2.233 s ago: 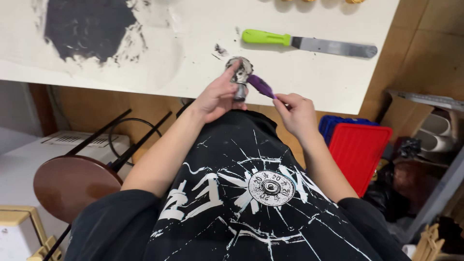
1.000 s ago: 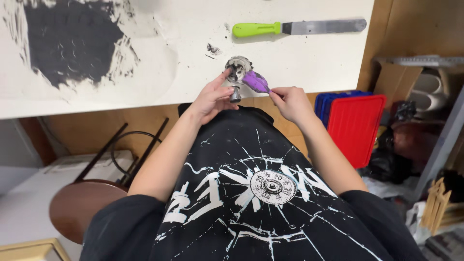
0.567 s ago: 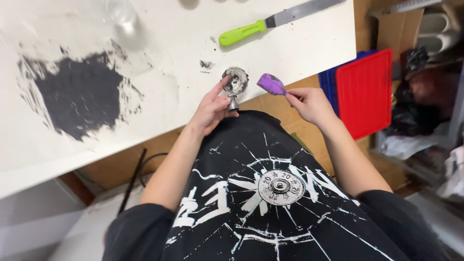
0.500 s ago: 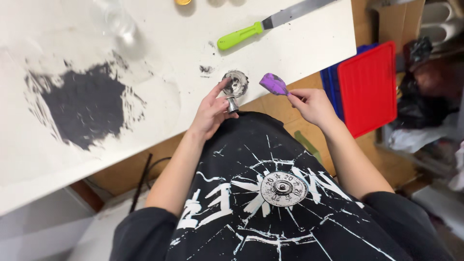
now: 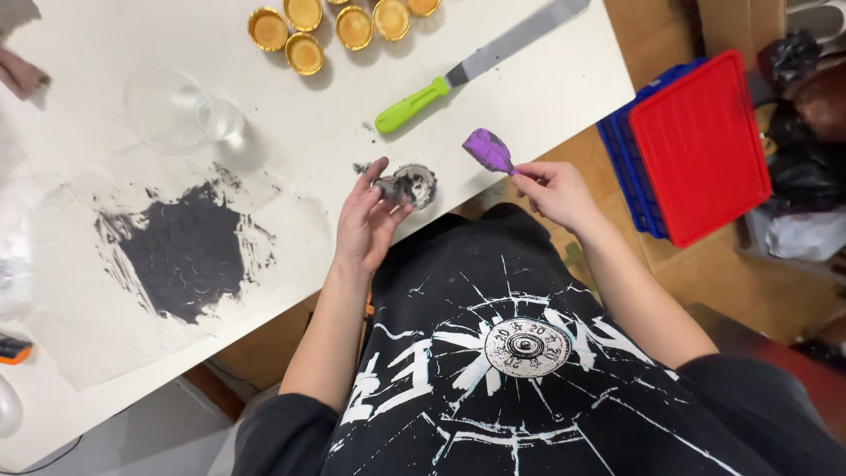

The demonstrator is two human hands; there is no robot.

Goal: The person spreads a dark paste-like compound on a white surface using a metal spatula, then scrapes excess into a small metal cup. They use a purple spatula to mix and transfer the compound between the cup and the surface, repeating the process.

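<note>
My left hand (image 5: 364, 220) grips a small round metal cup (image 5: 412, 184) smeared with dark paste, held at the near edge of the white table (image 5: 546, 106). My right hand (image 5: 553, 189) pinches the handle of a small purple spatula (image 5: 487, 150), its blade raised just right of the cup and apart from it. A long palette knife with a green handle (image 5: 414, 103) lies on the table beyond the cup.
Several gold round lids (image 5: 304, 53) sit at the far edge. A clear glass cup (image 5: 176, 110) lies on its side near a patch of dark paste (image 5: 185, 251) on a sheet. A red and blue crate (image 5: 701, 145) stands right of the table.
The view has tilted and swung, showing more of the tabletop. The purple spatula has lifted away from the metal cup to its right. My left hand still holds the cup.
</note>
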